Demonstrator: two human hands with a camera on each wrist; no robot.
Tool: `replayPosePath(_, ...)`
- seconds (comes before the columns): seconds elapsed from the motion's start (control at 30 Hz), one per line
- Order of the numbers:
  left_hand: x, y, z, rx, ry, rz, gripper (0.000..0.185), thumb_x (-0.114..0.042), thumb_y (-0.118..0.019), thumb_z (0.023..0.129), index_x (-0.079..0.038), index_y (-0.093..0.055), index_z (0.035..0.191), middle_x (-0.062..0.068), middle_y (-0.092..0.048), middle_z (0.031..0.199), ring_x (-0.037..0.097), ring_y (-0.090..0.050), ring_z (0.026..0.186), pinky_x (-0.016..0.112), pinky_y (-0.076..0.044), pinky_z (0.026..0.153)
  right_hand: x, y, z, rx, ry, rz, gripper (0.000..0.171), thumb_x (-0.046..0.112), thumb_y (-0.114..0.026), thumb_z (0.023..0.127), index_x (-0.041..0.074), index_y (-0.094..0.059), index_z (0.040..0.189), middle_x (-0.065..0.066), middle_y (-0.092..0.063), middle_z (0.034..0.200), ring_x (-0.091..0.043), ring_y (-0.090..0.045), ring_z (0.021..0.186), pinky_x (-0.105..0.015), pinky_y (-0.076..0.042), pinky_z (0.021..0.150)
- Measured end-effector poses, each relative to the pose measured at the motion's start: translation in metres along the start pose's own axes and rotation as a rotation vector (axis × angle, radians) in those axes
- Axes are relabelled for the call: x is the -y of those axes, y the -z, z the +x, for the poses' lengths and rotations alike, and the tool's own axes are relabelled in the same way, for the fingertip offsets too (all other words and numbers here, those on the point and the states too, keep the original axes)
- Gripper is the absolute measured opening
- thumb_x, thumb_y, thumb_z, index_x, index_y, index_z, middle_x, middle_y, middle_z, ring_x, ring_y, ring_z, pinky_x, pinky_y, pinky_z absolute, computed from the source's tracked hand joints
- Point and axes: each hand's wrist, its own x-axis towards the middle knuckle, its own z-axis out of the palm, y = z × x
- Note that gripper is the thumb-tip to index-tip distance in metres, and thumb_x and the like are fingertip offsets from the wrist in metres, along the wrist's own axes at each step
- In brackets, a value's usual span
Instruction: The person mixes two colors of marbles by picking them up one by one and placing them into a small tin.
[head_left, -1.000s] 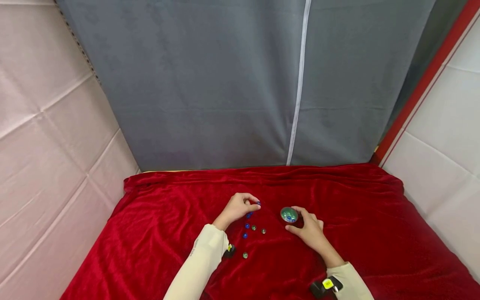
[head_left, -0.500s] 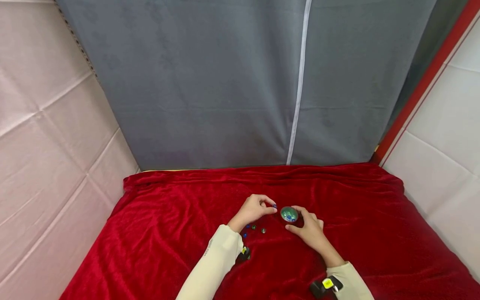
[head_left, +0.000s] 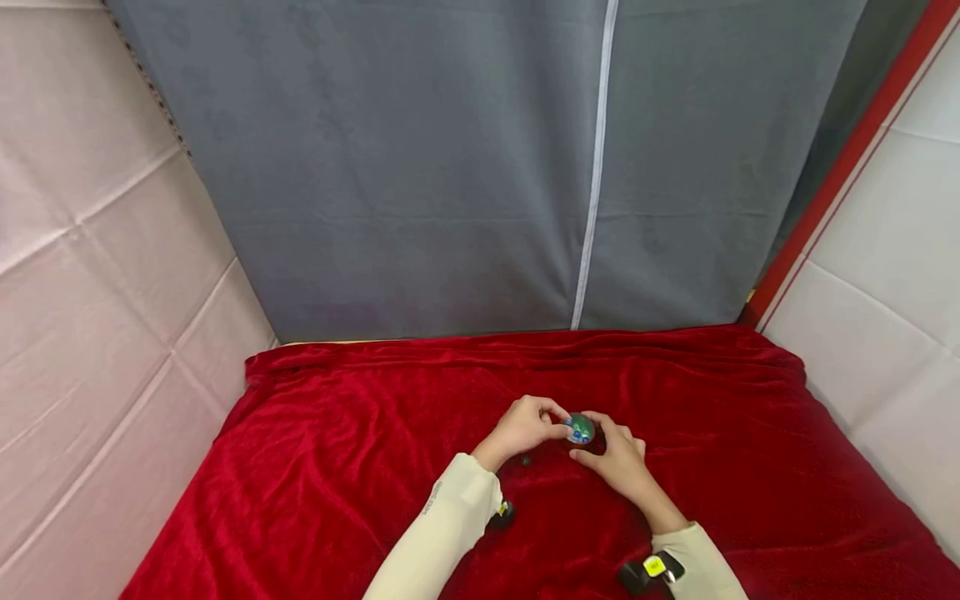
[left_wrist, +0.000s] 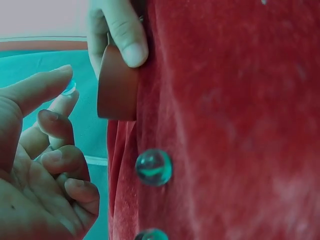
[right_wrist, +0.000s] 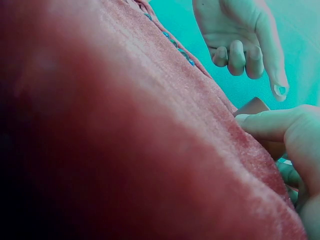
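My left hand [head_left: 523,427] pinches a small glass marble [left_wrist: 69,88] between thumb and index finger, its other fingers curled toward the palm. Its fingertips overlap the left rim of a small round bowl [head_left: 587,427] in the head view. Blue and clear marbles show inside the bowl, which looks green inside and brown outside. From the right side my right hand [head_left: 621,458] holds the bowl, thumb at the near wall and fingers at the far wall. In the right wrist view the left hand [right_wrist: 235,35] hangs over the bowl [right_wrist: 254,107], palm side showing.
Loose marbles lie on the red velvet cloth [head_left: 337,450]: a clear one with a green swirl [left_wrist: 154,167] near the bowl, and several in a row [right_wrist: 173,43] farther left. My left forearm hides most of them in the head view. A grey curtain [head_left: 412,208] hangs behind the table.
My left hand has moved right, from above the loose marbles to the bowl's left rim, carrying a blue marble. The right hand and the bowl have stayed in place.
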Motion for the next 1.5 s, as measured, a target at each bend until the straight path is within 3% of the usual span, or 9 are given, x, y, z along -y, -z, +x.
replayPosePath(0.33,-0.002,-0.008,0.007,0.008,-0.014,0.060,0.017,-0.024,-0.078,0.080,-0.014,-0.076,0.093,-0.005,-0.052,0.057,0.005,-0.042,0.052,0.018,-0.036,0.050,0.001,0.001,0.000,0.017,-0.006,0.009,0.063,0.026,-0.078,0.080,0.008,-0.050,0.133,-0.015,-0.060,0.129,-0.033,-0.046,0.113,-0.043,-0.020,0.082)
replayPosePath(0.7,-0.001,-0.008,0.007,-0.011,0.013,0.041,0.022,-0.024,-0.077,0.081,-0.014,-0.075,0.101,-0.005,-0.053,0.059,0.005,-0.044,0.053,0.018,-0.038,0.052,0.002,0.000,-0.002,0.016,0.006,0.011,0.062,0.025,-0.078,0.080,0.007,-0.051,0.132,-0.016,-0.060,0.128,-0.034,-0.046,0.113,-0.042,-0.020,0.081)
replayPosePath(1.1,-0.003,0.009,0.006,-0.024,0.003,0.026,0.024,-0.023,-0.075,0.083,-0.011,-0.074,0.104,-0.004,-0.050,0.057,0.007,-0.041,0.051,0.019,-0.035,0.049,0.000,0.002,0.000,0.015,-0.001,0.011,0.063,0.025,-0.078,0.080,0.007,-0.050,0.133,-0.018,-0.059,0.128,-0.035,-0.045,0.114,-0.044,-0.020,0.082)
replayPosePath(1.5,0.010,0.037,-0.001,-0.053,0.002,0.029,0.029,-0.021,-0.072,0.085,-0.004,-0.072,0.109,0.002,-0.053,0.057,0.009,-0.040,0.049,0.021,-0.038,0.049,0.002,0.003,-0.001,0.005,0.011,0.009,0.063,0.024,-0.078,0.079,0.007,-0.051,0.133,-0.017,-0.060,0.127,-0.034,-0.046,0.113,-0.044,-0.021,0.083)
